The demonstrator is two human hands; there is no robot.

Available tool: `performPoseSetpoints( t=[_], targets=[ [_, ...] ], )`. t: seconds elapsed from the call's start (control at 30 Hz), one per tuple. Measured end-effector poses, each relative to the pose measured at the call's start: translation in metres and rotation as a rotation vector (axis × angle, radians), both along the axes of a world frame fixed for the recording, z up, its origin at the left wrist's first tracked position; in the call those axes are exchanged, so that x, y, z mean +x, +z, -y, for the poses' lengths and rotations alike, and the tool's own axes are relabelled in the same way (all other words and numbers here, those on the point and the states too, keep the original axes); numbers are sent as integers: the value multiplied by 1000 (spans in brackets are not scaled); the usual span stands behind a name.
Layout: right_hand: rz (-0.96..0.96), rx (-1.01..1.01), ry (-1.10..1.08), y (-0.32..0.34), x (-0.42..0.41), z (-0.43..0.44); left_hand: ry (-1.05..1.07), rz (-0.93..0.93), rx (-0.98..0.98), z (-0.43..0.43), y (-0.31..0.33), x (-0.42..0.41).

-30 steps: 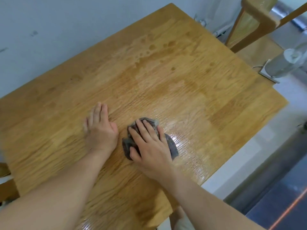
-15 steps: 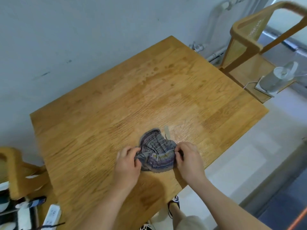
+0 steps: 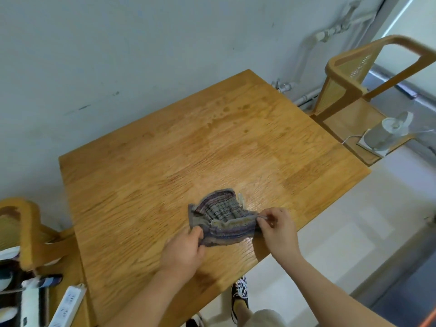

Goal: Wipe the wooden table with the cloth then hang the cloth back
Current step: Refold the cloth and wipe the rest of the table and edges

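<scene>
Although damp blotches [image 3: 224, 109] mark the far part of the wooden table [image 3: 141, 185] and a wet sheen [image 3: 262, 201] lies just beyond the hands, the wiping appears largely done. The surface reads as covered by a moisture film rather than by visible dirt.

The cloth [image 3: 221, 220], striped and grey-violet, is over the near right part of the tabletop and stretched between the two hands. The left hand [image 3: 186, 246] has its fingers curled round the cloth's left edge. The right hand [image 3: 278, 230] pinches the right edge between thumb and fingertips. Whether the cloth's far edge rests on the wood cannot be told.

Judged from this, the step in hand is spreading or straightening the cloth — either for a final pass or in preparation for hanging. The hanging itself is not yet done, and no hook or rail is in view.

Surroundings:
- A wooden chair [image 3: 349, 74] stands at the table's right end, with a white cylindrical appliance [image 3: 387, 135] and its cord on the seat.
- A second chair [image 3: 23, 232] stands at the left, beside a power strip [image 3: 68, 305].
- Pipes [image 3: 330, 34] run along the wall.
- A shoe [image 3: 240, 291] shows below the near edge.

Nothing stands on the tabletop itself — the chairs flank any path away from it.
</scene>
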State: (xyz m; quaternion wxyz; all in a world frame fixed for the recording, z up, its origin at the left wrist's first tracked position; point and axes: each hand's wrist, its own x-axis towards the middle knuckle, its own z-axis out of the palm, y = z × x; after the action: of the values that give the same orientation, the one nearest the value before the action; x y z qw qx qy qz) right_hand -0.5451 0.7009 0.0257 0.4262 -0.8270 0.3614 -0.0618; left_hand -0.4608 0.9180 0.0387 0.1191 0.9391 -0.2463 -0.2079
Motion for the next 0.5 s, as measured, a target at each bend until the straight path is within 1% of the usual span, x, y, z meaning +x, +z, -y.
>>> performPoseSetpoints(
  t=[0.07,0.13,0.2,0.23,0.27,0.33,0.43,0.5],
  targets=[
    [65,181,-114,18,12,11,132,-36,-81,4,9,10],
    [131,324,-95,41,29,23,308,-62,-284,15,26,26],
    [211,362,-67,67,47,34,420,-239,-485,32,52,45],
    [244,353,-67,80,55,40,419,-342,-553,40,66,56],
    [280,343,-59,95,63,45,381,-410,-576,47,81,65],
    [344,351,-32,124,76,52,271,-511,-540,61,107,79],
    [405,365,74,166,95,58,163,-599,-526,85,138,87],
    [401,431,177,190,103,59,138,-642,-601,104,154,87]
  ],
)
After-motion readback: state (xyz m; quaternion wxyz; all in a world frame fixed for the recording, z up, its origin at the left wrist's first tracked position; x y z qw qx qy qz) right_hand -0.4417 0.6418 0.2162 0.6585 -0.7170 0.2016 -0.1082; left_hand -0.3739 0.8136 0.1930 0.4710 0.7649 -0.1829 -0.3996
